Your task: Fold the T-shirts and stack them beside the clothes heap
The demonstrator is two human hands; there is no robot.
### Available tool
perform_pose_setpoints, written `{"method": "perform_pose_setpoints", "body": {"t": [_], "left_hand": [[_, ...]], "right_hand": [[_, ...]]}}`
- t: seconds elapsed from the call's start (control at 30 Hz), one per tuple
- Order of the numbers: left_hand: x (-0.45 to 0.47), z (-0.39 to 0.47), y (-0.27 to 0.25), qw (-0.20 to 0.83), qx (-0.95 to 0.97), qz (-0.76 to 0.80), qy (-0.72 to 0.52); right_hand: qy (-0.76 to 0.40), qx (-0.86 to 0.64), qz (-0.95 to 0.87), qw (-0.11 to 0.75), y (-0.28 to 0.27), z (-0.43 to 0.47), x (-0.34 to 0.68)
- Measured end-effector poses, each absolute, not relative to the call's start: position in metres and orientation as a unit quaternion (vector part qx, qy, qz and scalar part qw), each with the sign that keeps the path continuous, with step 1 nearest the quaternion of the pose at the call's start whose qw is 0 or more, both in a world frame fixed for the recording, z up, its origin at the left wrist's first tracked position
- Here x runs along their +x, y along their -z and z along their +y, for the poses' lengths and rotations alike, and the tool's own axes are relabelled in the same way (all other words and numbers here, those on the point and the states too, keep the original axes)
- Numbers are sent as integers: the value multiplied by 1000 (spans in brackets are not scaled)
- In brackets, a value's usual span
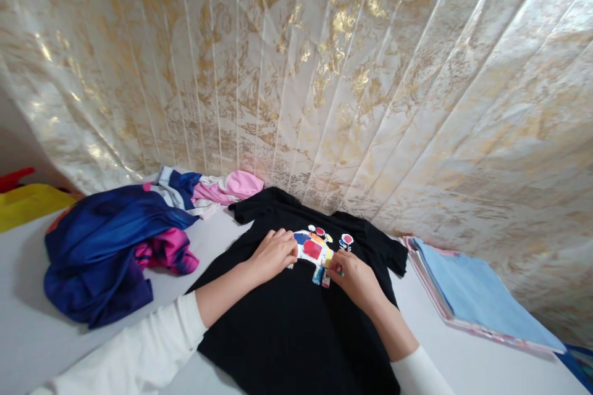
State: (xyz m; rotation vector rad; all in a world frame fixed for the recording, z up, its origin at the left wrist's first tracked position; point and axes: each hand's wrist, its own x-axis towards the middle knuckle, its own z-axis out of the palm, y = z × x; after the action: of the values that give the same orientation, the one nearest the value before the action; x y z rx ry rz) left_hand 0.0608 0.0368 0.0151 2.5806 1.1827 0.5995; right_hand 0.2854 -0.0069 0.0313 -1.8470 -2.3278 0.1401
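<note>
A black fabric T-shirt [296, 321] is lying spread at lower centre.
The left hand [275, 252] and right hand [353, 274] are touching its multicoloured print [312, 249], fingers bunched together, whether pinching I cannot tell; folded light-blue cloth [482, 293] is lying lower right.

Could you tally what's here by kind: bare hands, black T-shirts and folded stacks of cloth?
Bare hands: 2, the left hand and the right hand
Black T-shirt: 1
Folded stack of cloth, light blue on top: 1
Total: 4
</note>
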Motion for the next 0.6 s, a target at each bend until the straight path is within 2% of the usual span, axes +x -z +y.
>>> {"method": "perform_pose_setpoints", "body": {"t": [0.33,0.6], "left_hand": [[56,43,-12,116,871,391,-275],[56,36,-17,100,904,345,-233]], "right_hand": [[-9,-617,-783,80,-55,-7,285],[2,-621,-780,71,-47,19,275]]}}
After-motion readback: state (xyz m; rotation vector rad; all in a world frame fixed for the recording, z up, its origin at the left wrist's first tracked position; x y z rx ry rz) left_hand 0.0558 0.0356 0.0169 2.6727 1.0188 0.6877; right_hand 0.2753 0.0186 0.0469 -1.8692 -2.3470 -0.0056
